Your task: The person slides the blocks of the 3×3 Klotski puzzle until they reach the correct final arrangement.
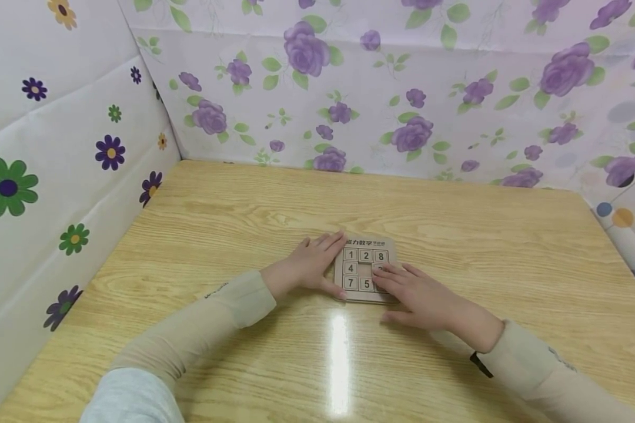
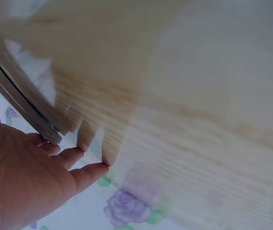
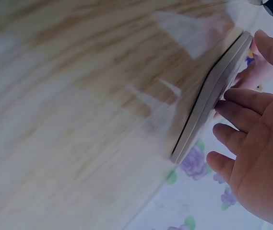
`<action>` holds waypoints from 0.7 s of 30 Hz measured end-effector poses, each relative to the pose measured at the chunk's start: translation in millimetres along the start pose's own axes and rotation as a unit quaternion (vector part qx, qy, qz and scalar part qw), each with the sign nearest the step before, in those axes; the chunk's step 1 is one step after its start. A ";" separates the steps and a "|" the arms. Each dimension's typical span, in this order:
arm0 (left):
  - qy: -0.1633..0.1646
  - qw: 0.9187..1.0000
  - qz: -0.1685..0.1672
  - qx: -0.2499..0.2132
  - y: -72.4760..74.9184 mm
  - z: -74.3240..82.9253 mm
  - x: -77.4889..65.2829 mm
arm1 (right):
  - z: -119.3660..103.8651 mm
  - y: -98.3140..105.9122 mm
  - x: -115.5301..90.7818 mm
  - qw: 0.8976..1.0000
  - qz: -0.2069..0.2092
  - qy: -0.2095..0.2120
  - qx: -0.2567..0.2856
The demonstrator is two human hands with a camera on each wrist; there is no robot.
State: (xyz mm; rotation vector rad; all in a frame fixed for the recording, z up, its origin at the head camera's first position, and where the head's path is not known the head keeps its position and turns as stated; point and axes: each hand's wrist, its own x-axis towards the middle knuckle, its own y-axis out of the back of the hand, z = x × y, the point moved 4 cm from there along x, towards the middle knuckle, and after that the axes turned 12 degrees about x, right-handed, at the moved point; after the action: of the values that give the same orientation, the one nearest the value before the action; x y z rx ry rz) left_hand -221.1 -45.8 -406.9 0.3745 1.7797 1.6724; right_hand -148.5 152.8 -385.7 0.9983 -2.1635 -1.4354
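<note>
A square sliding number puzzle [image 1: 367,296] lies flat on the wooden table, its tiles 1, 2, 8, 4, 7 and 5 readable and a gap in the middle. Along its left side rests my left hand [image 1: 309,264], thumb at the lower corner and fingers at the upper one. The left wrist view shows those fingers [image 2: 90,177] extended beside the puzzle's edge [image 2: 23,103]. My right hand [image 1: 420,296] reaches over from the right, fingertips on the tiles by the gap and covering the lower right one. In the right wrist view its fingers [image 3: 230,139] are spread and nearly straight.
The wood-grain table [image 1: 243,205] extends around the puzzle, with a bright light reflection in front of it. A purple-flowered cloth [image 1: 349,76] hangs behind, and another flowered cloth [image 1: 79,194] stands along the left. A dotted cloth [image 1: 621,235] borders the right.
</note>
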 end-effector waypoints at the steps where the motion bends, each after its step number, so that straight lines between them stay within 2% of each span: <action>1: 0.000 1.000 0.000 0.000 0.2 -0.1 -0.1 | 0.7 0.1 -0.8 1.000 0.000 -0.002 0.000; 7: 0.007 1.000 -0.010 0.007 1.8 -0.8 -0.5 | 0.0 2.6 -1.2 1.000 0.010 0.006 -0.004; 12: 0.008 1.000 -0.008 0.010 2.3 -0.7 -0.6 | -9.1 2.9 8.1 1.000 0.011 0.027 -0.011; 21: 0.007 1.000 -0.012 0.009 0.3 0.7 0.1 | -19.8 -5.8 27.5 0.999 -0.021 0.036 -0.002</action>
State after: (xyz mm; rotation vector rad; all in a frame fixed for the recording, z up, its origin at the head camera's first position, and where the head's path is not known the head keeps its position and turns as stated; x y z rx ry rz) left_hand -220.7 -45.2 -406.6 0.3501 1.8039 1.6475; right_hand -152.8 118.7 -384.9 1.0841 -2.0998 -1.4008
